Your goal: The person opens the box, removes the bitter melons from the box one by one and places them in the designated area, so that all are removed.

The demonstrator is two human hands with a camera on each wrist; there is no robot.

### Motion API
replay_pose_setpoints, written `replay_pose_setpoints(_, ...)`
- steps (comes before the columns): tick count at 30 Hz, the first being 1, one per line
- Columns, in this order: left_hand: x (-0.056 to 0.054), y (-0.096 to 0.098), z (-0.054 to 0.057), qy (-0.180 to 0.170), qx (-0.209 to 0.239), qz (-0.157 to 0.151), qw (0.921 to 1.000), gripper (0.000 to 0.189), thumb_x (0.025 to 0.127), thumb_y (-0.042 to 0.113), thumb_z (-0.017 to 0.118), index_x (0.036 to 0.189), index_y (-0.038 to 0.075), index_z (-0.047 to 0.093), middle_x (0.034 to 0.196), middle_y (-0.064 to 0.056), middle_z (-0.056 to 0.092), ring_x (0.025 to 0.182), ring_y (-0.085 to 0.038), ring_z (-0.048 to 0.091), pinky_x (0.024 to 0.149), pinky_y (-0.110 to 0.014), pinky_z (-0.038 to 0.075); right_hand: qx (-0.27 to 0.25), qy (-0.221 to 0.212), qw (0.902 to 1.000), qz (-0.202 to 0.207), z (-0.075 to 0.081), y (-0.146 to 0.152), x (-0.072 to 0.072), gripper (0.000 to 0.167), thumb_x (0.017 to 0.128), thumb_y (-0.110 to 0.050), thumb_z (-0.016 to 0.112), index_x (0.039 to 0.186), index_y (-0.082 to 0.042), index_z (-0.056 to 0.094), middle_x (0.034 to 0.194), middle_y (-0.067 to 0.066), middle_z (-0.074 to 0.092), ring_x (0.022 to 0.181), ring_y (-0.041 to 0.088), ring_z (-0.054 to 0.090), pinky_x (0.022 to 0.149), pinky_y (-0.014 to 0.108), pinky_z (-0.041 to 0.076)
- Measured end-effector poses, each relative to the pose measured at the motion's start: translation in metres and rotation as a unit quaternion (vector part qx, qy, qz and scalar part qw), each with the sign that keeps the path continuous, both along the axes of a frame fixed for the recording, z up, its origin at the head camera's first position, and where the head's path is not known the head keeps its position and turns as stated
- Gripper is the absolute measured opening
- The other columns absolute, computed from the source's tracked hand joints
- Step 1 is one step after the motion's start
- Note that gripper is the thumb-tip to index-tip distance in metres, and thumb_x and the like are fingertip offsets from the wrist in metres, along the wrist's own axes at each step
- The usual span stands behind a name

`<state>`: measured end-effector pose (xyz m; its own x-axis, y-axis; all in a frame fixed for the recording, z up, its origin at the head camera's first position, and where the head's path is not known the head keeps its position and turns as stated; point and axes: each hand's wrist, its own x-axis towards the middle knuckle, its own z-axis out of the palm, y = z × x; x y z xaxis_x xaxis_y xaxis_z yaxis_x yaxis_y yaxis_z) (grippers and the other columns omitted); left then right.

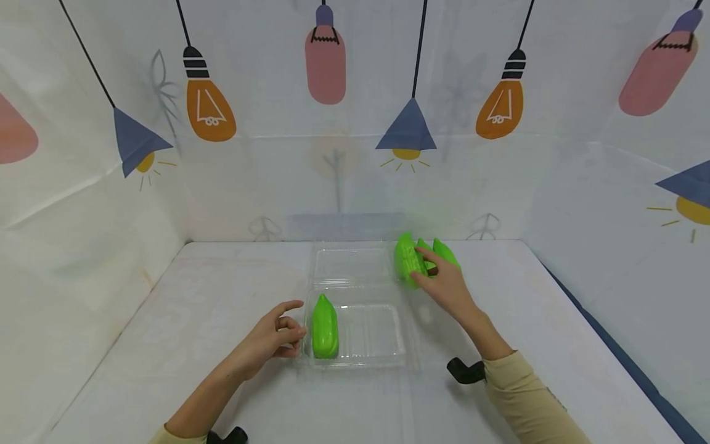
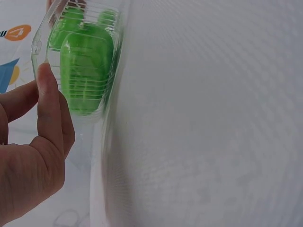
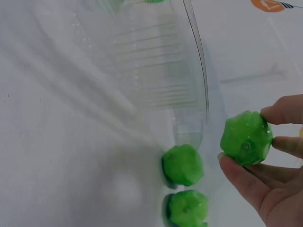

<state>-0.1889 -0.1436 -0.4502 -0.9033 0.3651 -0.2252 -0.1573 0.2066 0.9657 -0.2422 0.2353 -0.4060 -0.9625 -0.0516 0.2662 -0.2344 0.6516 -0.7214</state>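
A green toy vegetable (image 1: 325,327), ribbed with a pointed tip, lies at the left side of a clear plastic clamshell box (image 1: 368,356). My left hand (image 1: 272,339) is at the box's left side, its fingertips right at the rim in the left wrist view. With thumb and fingertips my right hand (image 1: 446,283) pinches a second green toy vegetable (image 3: 246,138), bumpy and pointed. Two more green toy vegetables (image 3: 182,164) stay beside it on the table, partly hidden behind my right hand in the head view.
The box's lid (image 1: 352,265) lies folded back on the white tabletop (image 1: 222,277). A white sheet (image 1: 249,172) printed with lamps and bulbs hangs behind and at both sides. Black straps with stubs (image 1: 466,371) sit at both wrists.
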Motion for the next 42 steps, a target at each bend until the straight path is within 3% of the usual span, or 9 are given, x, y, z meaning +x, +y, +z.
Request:
replay_pose_setpoints(14,0.000,0.001,0.003,0.005,-0.002,-0.004,1.0000,0.074,0.094,0.020,0.068,0.154,0.008,0.026,0.094,-0.004,0.058,0.077,-0.014,0.060,0.067,-0.026,0.059,0.021,0.028,0.9991,-0.023,-0.004,0.028,-0.010,0.057,0.090,-0.022,0.069,0.143,-0.009,0.053,0.133,0.024,0.061,0.094,0.034,0.066,0.069,0.029,0.053)
replay_pose_setpoints(21,0.000,0.002,0.004,0.007,-0.002,-0.006,1.0000,0.072,0.095,0.019,0.067,0.154,0.008,0.026,0.094,-0.004,0.058,0.077,-0.014,0.060,0.067,-0.026,0.059,0.024,0.043,0.9982,-0.032,-0.010,0.041,-0.014,0.053,0.091,-0.019,0.067,0.142,-0.008,0.054,0.131,0.023,0.062,0.096,0.036,0.067,0.076,0.035,0.054)
replay_pose_setpoints(29,0.000,0.002,0.003,0.003,-0.003,-0.001,1.0000,0.073,0.095,0.020,0.068,0.154,0.009,0.027,0.094,-0.004,0.058,0.078,-0.014,0.059,0.068,-0.026,0.059,0.024,0.038,0.9977,-0.051,-0.011,0.051,-0.015,0.050,0.094,-0.022,0.063,0.141,-0.007,0.055,0.132,0.023,0.061,0.098,0.037,0.069,0.071,0.030,0.054)
replay_pose_setpoints(42,0.001,0.002,0.000,0.001,-0.008,0.008,0.9999,0.073,0.094,0.022,0.070,0.153,0.011,0.028,0.094,-0.004,0.058,0.078,-0.014,0.060,0.067,-0.026,0.059,0.029,0.050,0.9948,-0.084,-0.013,0.071,-0.021,0.046,0.095,-0.020,0.061,0.138,-0.004,0.056,0.133,0.025,0.060,0.103,0.044,0.067,0.076,0.045,0.058)
